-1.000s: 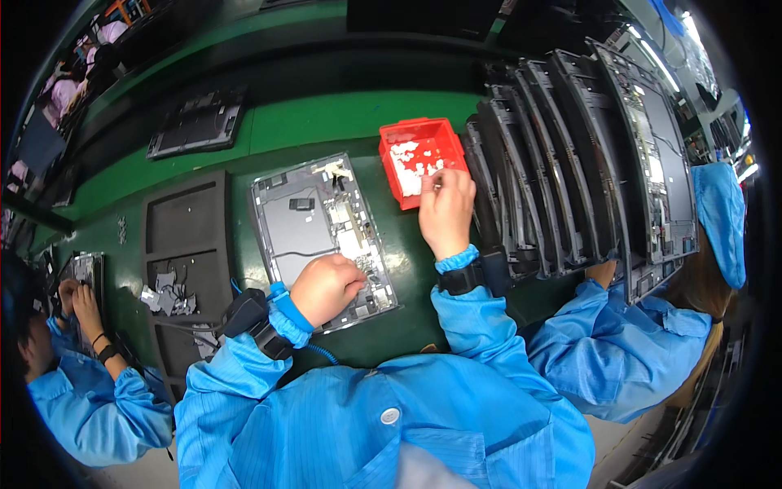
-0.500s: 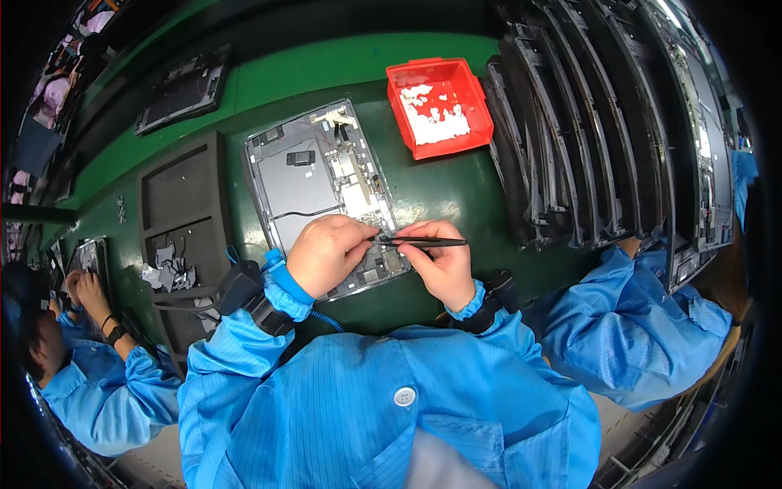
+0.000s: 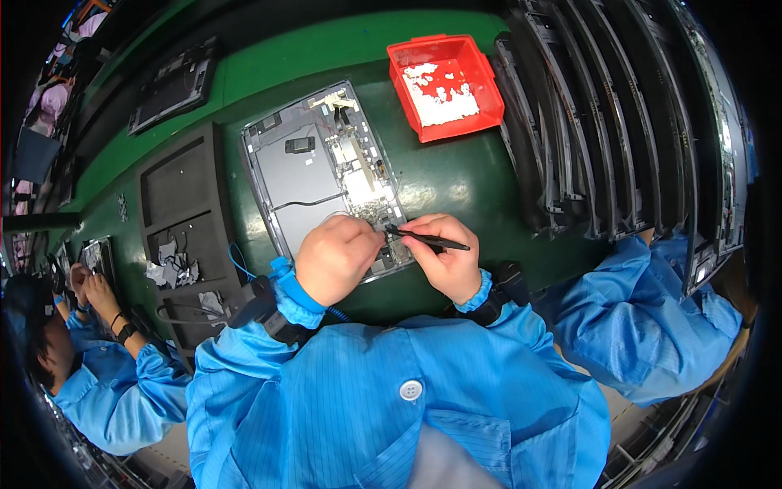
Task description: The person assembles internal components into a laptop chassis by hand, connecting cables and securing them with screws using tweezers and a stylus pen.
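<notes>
A: Both hands are down at the near end of the opened laptop shell (image 3: 322, 175), which lies flat on the green bench (image 3: 269, 69). The right hand (image 3: 444, 261) pinches a pair of black tweezers (image 3: 428, 239), tips pointing left toward the circuit board at the shell's near corner.

B: And the left?

A: The left hand (image 3: 334, 257) is curled in a loose fist, knuckles up, resting on the shell's lower edge. Whether anything sits inside it I cannot tell; the fingers hide the palm.

B: How does that shell handle?

A: I judge it light, thin and stiff, a metal tray with fragile insides: exposed board, thin wires, a dark cable looping across the grey plate. Take it by the outer rim, never by the board. The tweezers look slim and springy, gripped mid-shank between thumb and fingertips, which seems right for fine parts.

B: Give me counts.

A: One open shell. One pair of tweezers. One red bin (image 3: 444, 85) beyond the shell, holding white bits too small to count. One dark foam tray (image 3: 183, 204) to the left with scraps in its lower pocket. To the right, a rack of dark panels (image 3: 603, 122) standing on edge; I make out roughly six, though the far ones blur together.

B: Others nearby?

A: Two: a blue sleeve (image 3: 643, 318) at right, and a person at lower left working over a small part.
</notes>
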The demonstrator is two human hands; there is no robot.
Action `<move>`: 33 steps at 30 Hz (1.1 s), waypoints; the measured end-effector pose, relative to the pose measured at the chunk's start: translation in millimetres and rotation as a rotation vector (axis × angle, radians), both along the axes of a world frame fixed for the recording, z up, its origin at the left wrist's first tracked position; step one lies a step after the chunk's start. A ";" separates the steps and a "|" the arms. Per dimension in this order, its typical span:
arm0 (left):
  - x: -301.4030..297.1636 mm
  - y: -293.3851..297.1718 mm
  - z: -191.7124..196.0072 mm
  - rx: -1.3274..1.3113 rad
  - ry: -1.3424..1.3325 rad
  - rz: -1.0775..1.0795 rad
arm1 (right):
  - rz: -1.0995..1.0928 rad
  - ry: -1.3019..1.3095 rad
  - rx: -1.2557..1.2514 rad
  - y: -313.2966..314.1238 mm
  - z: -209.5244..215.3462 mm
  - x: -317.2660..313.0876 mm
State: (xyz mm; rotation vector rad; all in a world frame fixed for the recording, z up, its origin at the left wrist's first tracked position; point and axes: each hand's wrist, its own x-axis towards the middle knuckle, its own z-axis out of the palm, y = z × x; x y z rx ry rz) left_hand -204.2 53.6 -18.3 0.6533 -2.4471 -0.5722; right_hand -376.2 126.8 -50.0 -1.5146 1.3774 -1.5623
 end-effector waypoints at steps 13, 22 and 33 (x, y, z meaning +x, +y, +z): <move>-7.2 19.4 -1.6 -0.325 -0.265 0.025 | -0.026 0.028 -0.092 -2.6 -1.8 3.0; -4.3 15.9 -6.6 -0.279 -0.170 0.075 | 0.047 0.213 -0.168 -1.7 0.4 1.0; 1.2 17.4 -3.3 -0.285 -0.208 0.025 | -0.070 -0.082 -0.144 13.9 -14.7 4.1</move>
